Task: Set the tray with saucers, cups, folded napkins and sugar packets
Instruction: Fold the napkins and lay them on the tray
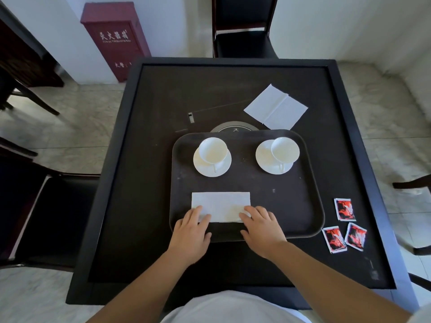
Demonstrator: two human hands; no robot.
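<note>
Head view: both hands (190, 231) (261, 227) flat, unclenched, pressing folded napkin (220, 206) (near edge hidden).

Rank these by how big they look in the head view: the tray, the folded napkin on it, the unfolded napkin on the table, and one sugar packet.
1. Tray, clearly the largest.
2. Unfolded napkin and folded napkin: they look about alike; the folded one is partly under both hands and nearer the camera, so no ranking.
3. Sugar packet, the smallest.
</note>
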